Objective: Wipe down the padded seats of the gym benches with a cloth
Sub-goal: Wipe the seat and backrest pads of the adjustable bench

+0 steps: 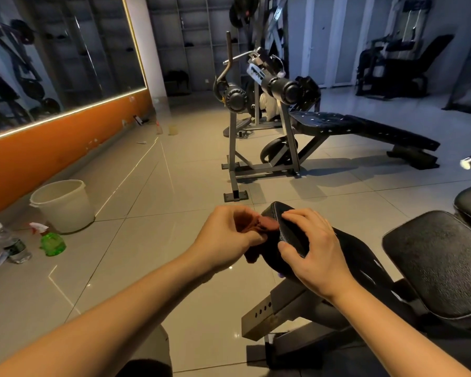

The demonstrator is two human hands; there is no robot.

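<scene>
The right hand (313, 248) curls over the raised tip of the black seat pad (292, 235), apparently bracing it. Just beside it, the left hand (229, 235) grips a bunched brownish cloth (267, 224) against the pad's end, likely for rubbing.

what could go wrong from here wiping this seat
1. The left hand holds the cloth bunched at the narrow end of the seat pad, so the strip under the gripping right hand may get missed.
2. The spray bottle and water bottle stand loose on the glossy floor tiles to the left; a sidestep could knock them over, and a spill there would likely be slippery.
</scene>
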